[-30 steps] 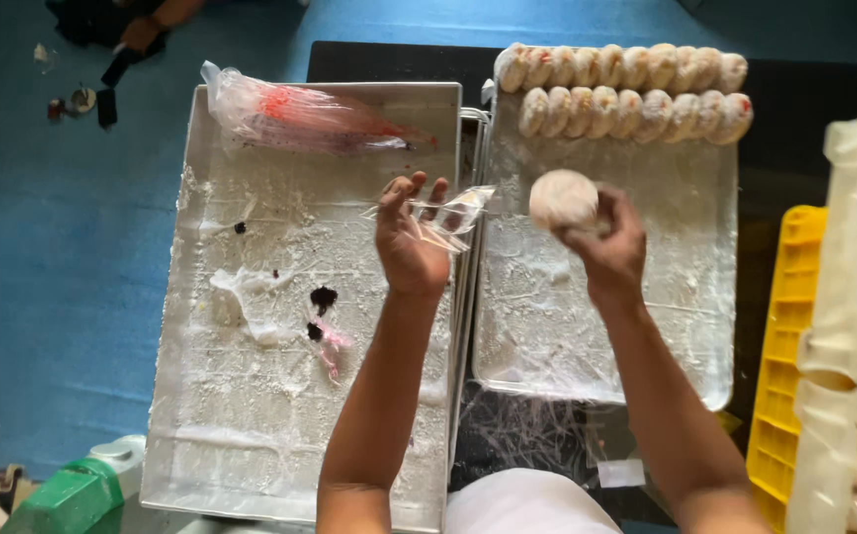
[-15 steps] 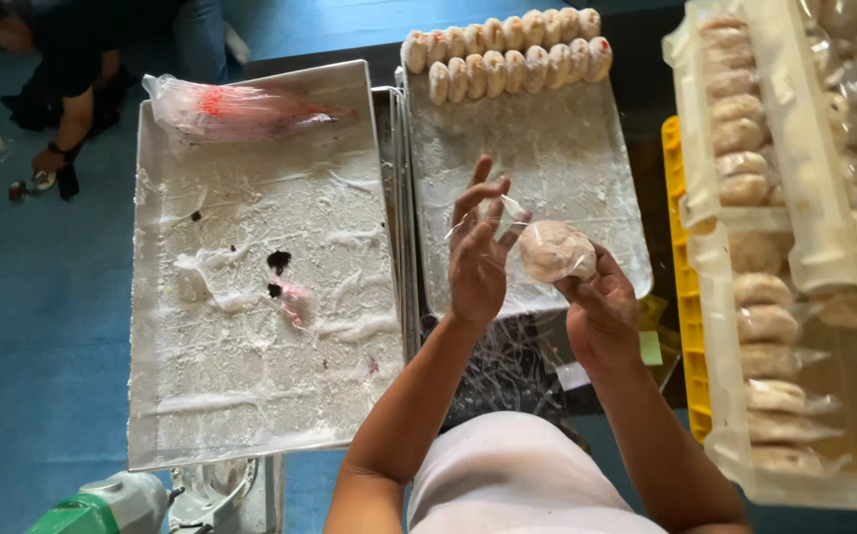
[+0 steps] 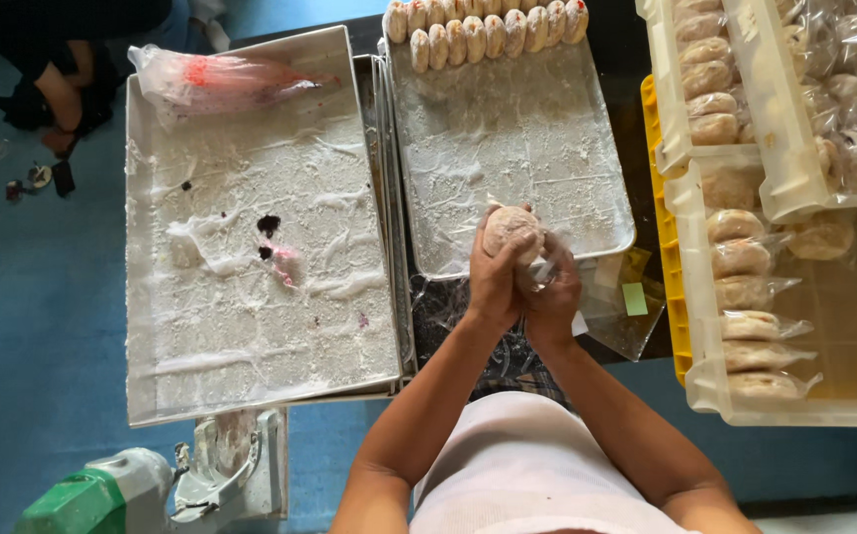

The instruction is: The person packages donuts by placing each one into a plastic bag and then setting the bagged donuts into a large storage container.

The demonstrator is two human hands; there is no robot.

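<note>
While the left hand [image 3: 493,277] cups a round pale floured bun [image 3: 510,227], the right hand [image 3: 554,292] pinches its clear plastic wrap [image 3: 544,269] above a floured metal tray [image 3: 508,168].

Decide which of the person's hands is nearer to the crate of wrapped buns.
Right. The right hand lies on the side toward the crate of wrapped buns; the left hand lies beyond it, toward the floured trays.
</note>
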